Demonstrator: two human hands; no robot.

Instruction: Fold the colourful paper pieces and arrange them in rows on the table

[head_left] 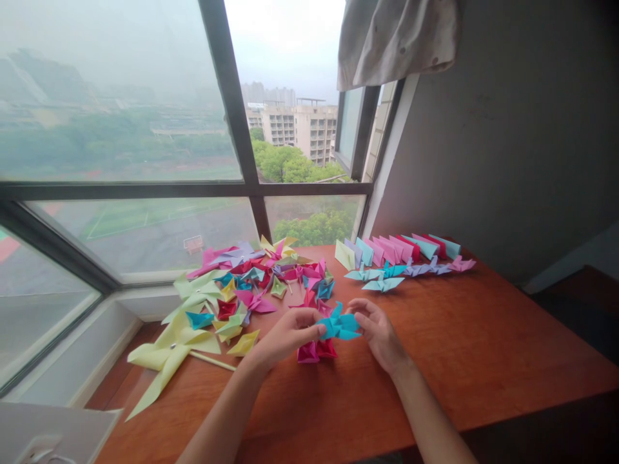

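Observation:
A bright blue folded paper crane (340, 324) is held above the wooden table (464, 348). My left hand (293, 332) pinches its left side between thumb and fingers. At its right edge is my right hand (377, 328), with curled fingers touching or nearly touching the paper; whether they grip it is hard to tell. Just below the crane, pink and red paper pieces (316, 351) lie on the table.
Several folded papers and a yellow pinwheel (171, 357) cover the table's left side. Standing pastel papers (391, 250) form a row at the back right, with light blue paper cranes (383, 284) in front. Windows rise behind.

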